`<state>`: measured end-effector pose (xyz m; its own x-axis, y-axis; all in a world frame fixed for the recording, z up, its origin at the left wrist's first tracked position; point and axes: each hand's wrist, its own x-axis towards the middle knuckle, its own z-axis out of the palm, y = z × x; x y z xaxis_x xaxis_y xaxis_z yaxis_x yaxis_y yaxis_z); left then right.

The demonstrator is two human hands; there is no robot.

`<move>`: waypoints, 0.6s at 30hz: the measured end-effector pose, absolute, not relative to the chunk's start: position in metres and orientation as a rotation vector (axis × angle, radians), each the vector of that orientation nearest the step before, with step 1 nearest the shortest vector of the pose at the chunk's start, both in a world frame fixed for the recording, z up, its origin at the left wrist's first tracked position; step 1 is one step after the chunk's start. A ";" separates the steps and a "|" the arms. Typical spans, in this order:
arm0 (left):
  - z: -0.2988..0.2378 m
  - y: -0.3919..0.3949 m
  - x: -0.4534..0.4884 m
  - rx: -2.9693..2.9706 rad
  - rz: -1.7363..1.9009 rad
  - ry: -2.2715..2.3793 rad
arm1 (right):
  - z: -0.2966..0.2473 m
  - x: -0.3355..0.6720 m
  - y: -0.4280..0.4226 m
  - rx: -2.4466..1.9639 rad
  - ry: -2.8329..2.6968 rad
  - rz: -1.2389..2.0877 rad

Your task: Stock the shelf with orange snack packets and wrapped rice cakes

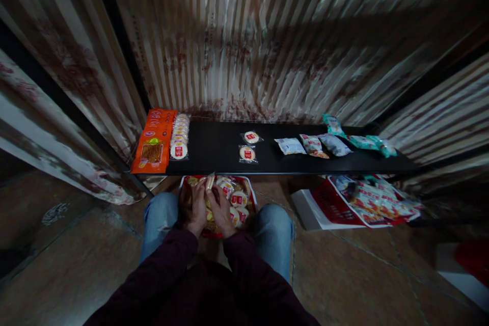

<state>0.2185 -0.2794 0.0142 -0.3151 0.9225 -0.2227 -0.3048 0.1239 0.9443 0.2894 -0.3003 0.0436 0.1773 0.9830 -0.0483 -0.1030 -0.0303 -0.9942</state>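
Observation:
Between my hands I hold a small stack of round crackers (209,182) in clear wrappers, tilted up on edge. My left hand (197,208) is closed along its left side. My right hand (221,210) presses against it from the right, its fingers partly hidden. Both hands are over a red box (252,198) between my knees. In that box lie more wrapped round crackers (239,199) with red and white labels, heaped loosely. My wrists and hands cover the box's near left part.
Beyond the box is a low black shelf (214,145). On it stand an orange snack bag (156,140), a row of wrapped crackers (179,137), two single cracker packets (248,153) and several small snack bags (314,145). Another box (336,206) of snack bags sits at right.

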 end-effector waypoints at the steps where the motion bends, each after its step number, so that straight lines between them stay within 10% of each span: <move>1: 0.015 -0.279 0.217 0.737 1.442 1.353 | 0.046 0.289 -0.300 -1.247 -0.983 1.151; 18: 0.018 -0.249 0.178 0.985 1.551 1.595 | 0.027 0.269 -0.252 -1.328 -1.091 1.050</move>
